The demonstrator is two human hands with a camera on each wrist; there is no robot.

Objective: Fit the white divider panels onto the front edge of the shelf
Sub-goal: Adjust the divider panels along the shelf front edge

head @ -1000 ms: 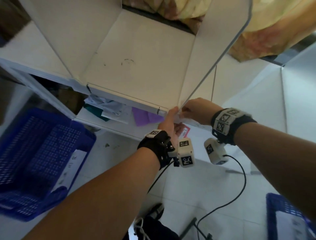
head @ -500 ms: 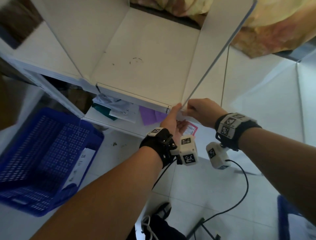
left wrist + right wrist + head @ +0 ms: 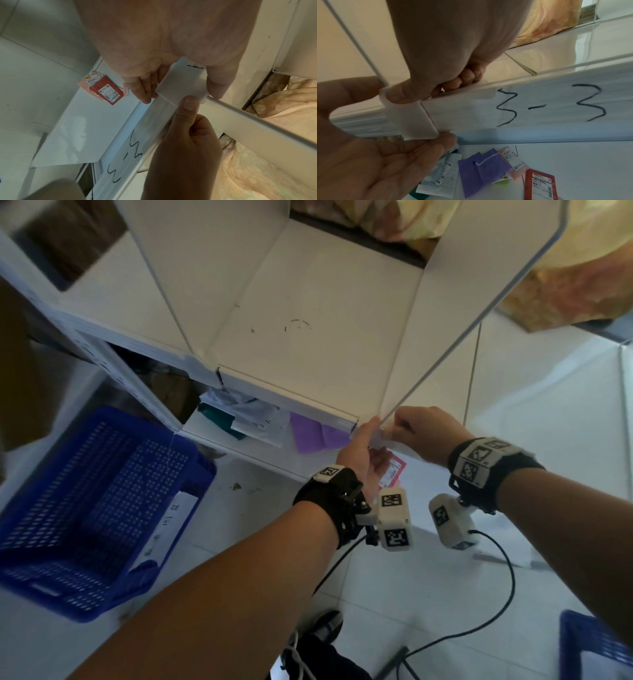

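Beneath both hands, white floor tiles [image 3: 394,594] carry a blue crate [image 3: 96,508]. At the shelf [image 3: 308,337] front edge, the left hand [image 3: 359,453] cups and the right hand [image 3: 421,433] pinches the divider panel's [image 3: 479,320] white clip [image 3: 181,83]; its top is cropped.

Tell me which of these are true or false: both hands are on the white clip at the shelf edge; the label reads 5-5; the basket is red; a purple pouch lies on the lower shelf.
1. Both the left hand and right hand hold the white clip at the shelf edge. True.
2. The handwritten label reads 5-5. False: it reads 3-3.
3. The basket is red. False: it is blue.
4. A purple pouch lies on the lower shelf. True.
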